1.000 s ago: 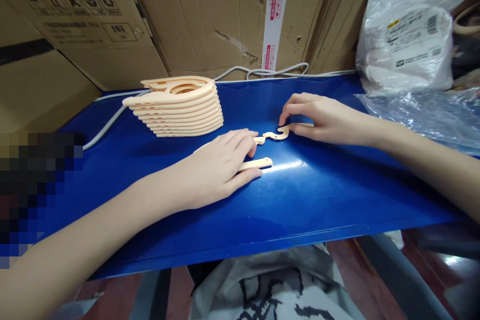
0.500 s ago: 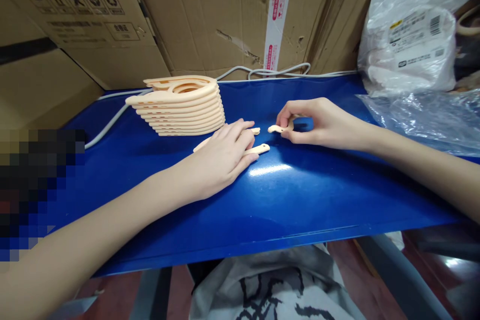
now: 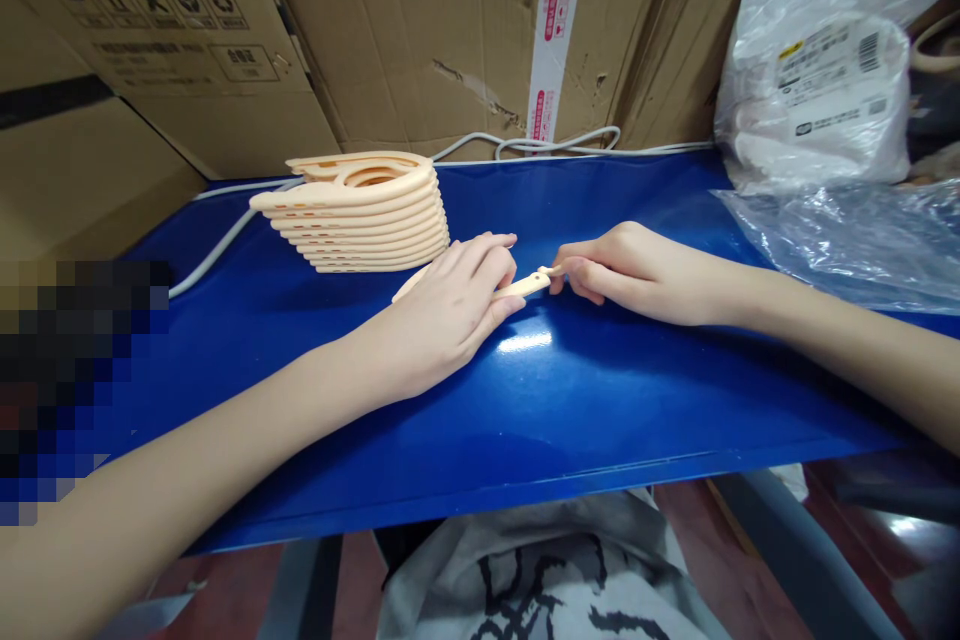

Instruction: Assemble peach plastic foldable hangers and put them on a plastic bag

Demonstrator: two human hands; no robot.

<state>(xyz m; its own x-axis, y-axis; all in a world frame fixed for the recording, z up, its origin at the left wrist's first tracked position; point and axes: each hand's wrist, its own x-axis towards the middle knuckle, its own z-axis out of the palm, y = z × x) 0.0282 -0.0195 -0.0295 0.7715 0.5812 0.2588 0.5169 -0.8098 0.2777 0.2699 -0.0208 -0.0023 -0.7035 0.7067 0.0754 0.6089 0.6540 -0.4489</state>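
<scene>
My left hand [image 3: 450,310] is closed over a beige plastic folding hanger [image 3: 527,286] low above the blue table, its palm hiding most of it. One end with a small hole sticks out past my thumb, and a rounded edge shows behind the hand. My right hand [image 3: 626,272] pinches a small beige plastic hook [image 3: 555,271], mostly hidden by the fingers. The hook's tip meets the hanger's end; whether it is seated in it I cannot tell. Left of my hands stands a neat stack of beige folded hangers [image 3: 367,220].
The blue table [image 3: 480,440] has its front edge close to my lap. Cardboard boxes [image 3: 435,30] wall off the back and left. A white cable [image 3: 517,142] runs along the rear edge. Clear plastic bags [image 3: 817,110] lie at the right.
My right hand has moved left and slightly down and turned over, bringing the hook to the hanger's end. The hanger's end under my left hand has shifted slightly up and right.
</scene>
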